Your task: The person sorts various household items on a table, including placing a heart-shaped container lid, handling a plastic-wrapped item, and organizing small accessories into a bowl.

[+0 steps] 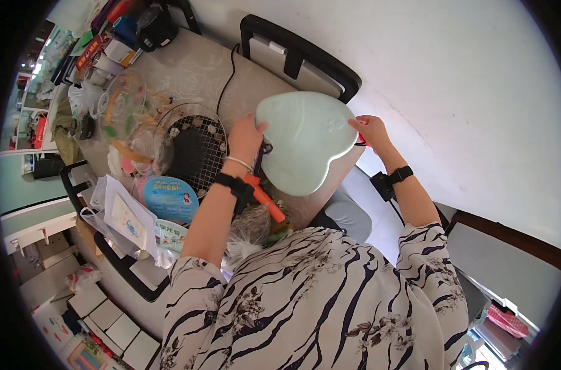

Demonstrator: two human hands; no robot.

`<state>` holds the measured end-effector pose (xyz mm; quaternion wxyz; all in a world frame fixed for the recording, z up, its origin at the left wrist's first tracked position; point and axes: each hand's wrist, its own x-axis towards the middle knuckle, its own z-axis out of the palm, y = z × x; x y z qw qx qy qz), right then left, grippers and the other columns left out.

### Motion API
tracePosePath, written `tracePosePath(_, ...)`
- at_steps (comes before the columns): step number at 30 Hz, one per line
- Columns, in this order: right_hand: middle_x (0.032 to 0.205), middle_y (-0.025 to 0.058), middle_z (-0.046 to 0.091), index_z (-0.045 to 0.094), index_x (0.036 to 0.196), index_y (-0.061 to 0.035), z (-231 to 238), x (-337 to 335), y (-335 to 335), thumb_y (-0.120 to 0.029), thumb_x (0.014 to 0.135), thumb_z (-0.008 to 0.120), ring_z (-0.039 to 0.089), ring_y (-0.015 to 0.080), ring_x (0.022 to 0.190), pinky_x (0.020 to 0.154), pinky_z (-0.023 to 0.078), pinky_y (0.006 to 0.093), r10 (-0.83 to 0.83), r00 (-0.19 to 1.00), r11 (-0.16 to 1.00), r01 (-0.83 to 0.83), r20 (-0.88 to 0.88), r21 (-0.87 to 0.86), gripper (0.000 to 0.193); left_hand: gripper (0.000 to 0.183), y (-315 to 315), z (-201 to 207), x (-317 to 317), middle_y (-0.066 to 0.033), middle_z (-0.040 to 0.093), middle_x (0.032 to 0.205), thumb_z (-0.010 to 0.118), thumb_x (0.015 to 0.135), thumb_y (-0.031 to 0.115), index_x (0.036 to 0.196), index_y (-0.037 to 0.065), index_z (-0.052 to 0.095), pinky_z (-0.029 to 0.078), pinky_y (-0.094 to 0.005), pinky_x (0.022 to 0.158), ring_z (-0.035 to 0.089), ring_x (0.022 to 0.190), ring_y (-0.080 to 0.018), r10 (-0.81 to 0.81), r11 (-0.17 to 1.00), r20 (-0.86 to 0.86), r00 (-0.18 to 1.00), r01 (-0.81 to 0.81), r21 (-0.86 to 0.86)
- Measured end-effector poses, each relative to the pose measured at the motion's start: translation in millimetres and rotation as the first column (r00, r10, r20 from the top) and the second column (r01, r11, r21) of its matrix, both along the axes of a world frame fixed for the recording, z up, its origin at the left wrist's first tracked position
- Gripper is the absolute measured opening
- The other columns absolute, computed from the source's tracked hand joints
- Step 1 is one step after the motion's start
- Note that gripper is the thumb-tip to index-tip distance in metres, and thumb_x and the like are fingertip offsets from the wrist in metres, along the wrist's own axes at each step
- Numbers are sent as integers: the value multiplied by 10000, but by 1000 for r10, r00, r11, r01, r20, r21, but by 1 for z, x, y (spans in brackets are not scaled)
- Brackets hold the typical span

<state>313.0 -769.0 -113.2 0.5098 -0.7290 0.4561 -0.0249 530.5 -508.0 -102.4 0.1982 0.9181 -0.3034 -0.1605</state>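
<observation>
A pale green, smooth heart-shaped board (305,145) is held between my two hands over the right part of the table. My left hand (246,140) is closed on its left edge, with the thumb along the rim. On the upper right edge, my right hand (371,131) pinches the board between thumb and fingers. A small red piece (361,141) shows just below the right fingers; what it belongs to is hidden. An orange handle-like object (267,200) lies by my left wrist. What lies beneath the board is partly hidden.
A round wire-mesh rack (217,145) with a dark centre sits left of my left hand. Nearer are a round blue fan-like card (169,198) and crumpled clear plastic (249,227). Black-framed chairs (299,52) stand around the table. A black cable (226,83) crosses its far side.
</observation>
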Motion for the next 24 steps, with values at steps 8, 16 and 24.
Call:
tracePosePath(8, 723, 100, 640, 647, 923, 53, -5, -19, 14, -349, 777, 714, 587, 155, 611, 558, 479, 302, -13, 993, 1000, 15, -118, 17, 434, 620, 37, 34, -94, -308, 558, 1160, 660, 828, 278, 1330, 0, 426, 475, -440, 861, 572, 1018, -429, -148, 982, -114, 982, 132, -136)
tracePosePath(16, 600, 7, 514, 633, 833, 23, -14, -35, 53, -367, 812, 724, 428, 102, 435, 367, 303, 268, -188, 982, 867, 172, -14, 468, 400, 771, 53, -3, -116, -326, 571, 1115, 728, 761, 236, 1367, -38, 338, 489, -445, 812, 597, 952, -448, 172, 928, -393, 903, -283, -245)
tracePosePath(24, 671, 23, 609, 621, 783, -72, -21, -30, 77, -324, 816, 733, 504, 103, 506, 430, 335, 256, -485, 871, 601, 398, -79, 693, 278, 467, 67, -24, -98, -171, 636, 909, 717, 771, 207, 1053, -116, 533, 505, -319, 692, 629, 811, -210, 271, 814, -702, 658, -546, -198)
